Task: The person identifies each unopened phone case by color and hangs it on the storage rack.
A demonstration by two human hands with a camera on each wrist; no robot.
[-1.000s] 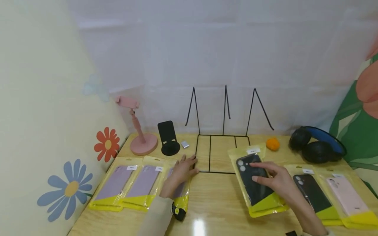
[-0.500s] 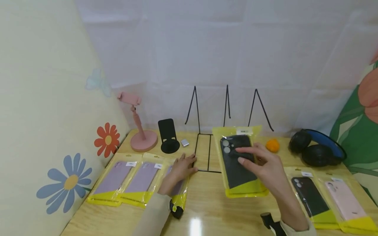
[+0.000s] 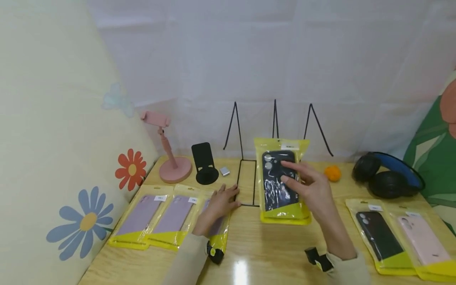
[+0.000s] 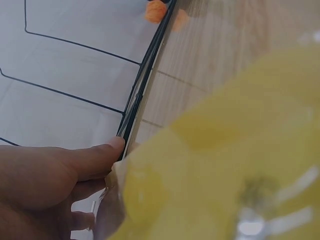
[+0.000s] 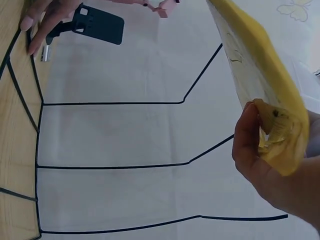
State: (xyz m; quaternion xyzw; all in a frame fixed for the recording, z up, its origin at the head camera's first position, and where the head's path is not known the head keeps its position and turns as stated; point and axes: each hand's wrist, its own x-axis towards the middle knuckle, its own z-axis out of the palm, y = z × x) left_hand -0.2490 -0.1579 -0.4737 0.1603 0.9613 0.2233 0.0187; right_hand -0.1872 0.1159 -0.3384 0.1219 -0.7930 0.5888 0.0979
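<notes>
In the head view my right hand (image 3: pixel 315 190) grips a clear-and-yellow bag with a black phone case (image 3: pixel 276 186), raised nearly upright before the black wire display rack (image 3: pixel 253 182). The right wrist view shows my fingers and thumb pinching the edge of this phone case bag (image 5: pixel 270 85). My left hand (image 3: pixel 221 202) rests on the left side of the rack's base, fingers spread. In the left wrist view its thumb lies against the rack's wire (image 4: pixel 132 110). Beneath that hand and wrist lies a bagged purple phone case (image 3: pixel 218 225), partly hidden.
Two more bagged purple cases (image 3: pixel 140 213) lie on the left. A second bagged black case (image 3: pixel 380 235) and a pink one (image 3: pixel 422 239) lie on the right. Behind are a pink stand (image 3: pixel 174 170), a black phone stand (image 3: pixel 204 164), an orange object (image 3: pixel 332 173) and headphones (image 3: pixel 386 178).
My right hand has carried the bagged black phone case leftward and up, turning it more upright in front of the rack. My left hand has stayed on the rack's base.
</notes>
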